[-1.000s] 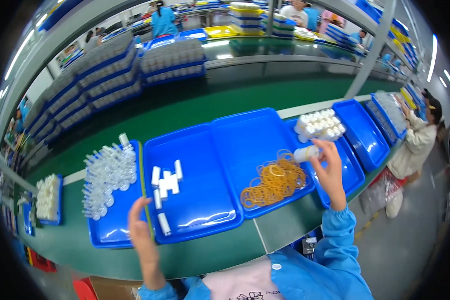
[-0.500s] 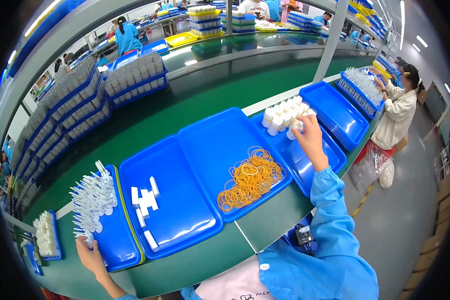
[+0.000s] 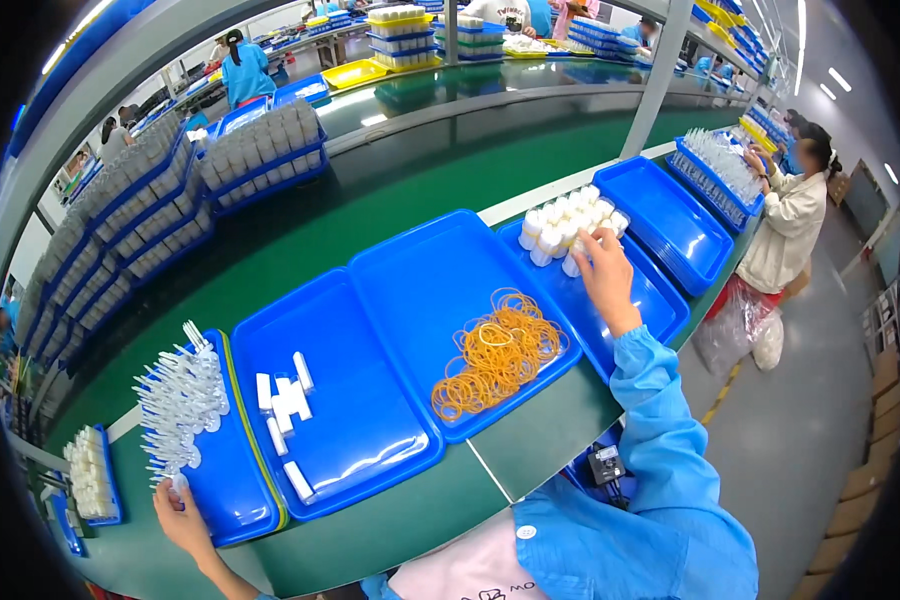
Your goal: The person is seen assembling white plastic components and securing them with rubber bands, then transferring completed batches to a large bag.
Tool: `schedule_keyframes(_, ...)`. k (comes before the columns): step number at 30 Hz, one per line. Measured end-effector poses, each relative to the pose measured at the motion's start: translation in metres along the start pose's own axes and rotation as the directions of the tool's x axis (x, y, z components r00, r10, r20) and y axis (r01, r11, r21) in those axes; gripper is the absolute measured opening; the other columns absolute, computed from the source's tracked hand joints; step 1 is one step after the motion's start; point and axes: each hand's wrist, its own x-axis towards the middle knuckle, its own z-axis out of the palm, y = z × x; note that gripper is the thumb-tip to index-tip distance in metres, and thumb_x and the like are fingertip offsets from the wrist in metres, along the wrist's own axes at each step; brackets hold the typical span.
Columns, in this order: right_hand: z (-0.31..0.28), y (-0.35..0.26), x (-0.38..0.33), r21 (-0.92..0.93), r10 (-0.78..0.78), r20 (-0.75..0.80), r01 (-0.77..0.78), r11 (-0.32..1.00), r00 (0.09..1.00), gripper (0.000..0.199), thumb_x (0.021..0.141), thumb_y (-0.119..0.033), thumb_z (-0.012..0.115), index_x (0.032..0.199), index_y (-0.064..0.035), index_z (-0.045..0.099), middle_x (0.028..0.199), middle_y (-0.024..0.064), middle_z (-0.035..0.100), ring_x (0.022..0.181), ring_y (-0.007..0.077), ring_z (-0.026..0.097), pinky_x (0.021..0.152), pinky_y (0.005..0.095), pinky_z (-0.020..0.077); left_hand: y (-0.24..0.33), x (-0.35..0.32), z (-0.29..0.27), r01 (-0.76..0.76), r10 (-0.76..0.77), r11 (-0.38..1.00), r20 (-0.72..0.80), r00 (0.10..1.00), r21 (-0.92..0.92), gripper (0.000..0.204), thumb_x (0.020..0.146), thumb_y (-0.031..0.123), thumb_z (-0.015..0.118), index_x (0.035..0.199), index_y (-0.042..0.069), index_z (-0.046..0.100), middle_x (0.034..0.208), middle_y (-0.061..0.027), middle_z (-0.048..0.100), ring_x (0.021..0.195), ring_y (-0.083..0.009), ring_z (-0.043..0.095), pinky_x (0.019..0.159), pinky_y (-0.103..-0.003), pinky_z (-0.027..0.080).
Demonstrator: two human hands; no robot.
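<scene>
My right hand reaches into a blue tray at the right, its thumb and fingers round a white-capped bottle at the near edge of a packed group of similar bottles. At the left, my left hand has its fingers closed on a small clear plastic piece. This piece is at the near end of a heap of clear, thin-tipped plastic pieces in another blue tray. Between the hands, one tray carries several white blocks; its neighbour holds a pile of orange rubber bands.
Stacked empty blue trays and a full tray of clear pieces lie farther right, near a co-worker in a cream jacket. A green conveyor belt runs behind. Loaded crates rise at far left; a metal post stands beyond.
My right hand has shifted slightly left and nearer the bottle group. My left hand stays by the clear pieces. The whole view has moved a little.
</scene>
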Motion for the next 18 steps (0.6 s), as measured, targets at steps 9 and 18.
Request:
schedule_keyframes(9,-0.006,0.011,0.005,-0.300,-0.236,0.109,0.259,0.918,0.966,0.039,0.079,-0.024,0.068,0.113,-0.0108,0.056,0.104,0.0071,0.056,0.089,0.0242,0.060,0.064,0.0382,0.0475,0.000,0.001,0.000,0.063,-0.061,0.996,0.024,0.998,-0.069,0.022,0.085,0.012,0.066,0.106,0.007,0.063,0.075,0.0000,0.046,0.063,-0.0109,0.042,0.058,-0.026,0.039)
schedule_keyframes(18,-0.011,0.007,0.017,-0.166,-0.166,0.160,0.192,0.967,0.973,0.035,0.078,-0.020,0.068,0.110,-0.0056,0.062,0.118,0.0124,0.056,0.096,0.0288,0.060,0.072,0.0401,0.0508,-0.010,0.002,0.003,0.081,-0.078,0.991,0.025,0.997,-0.105,0.025,0.083,0.010,0.067,0.107,0.005,0.063,0.073,-0.0013,0.050,0.065,-0.0118,0.046,0.061,-0.027,0.042)
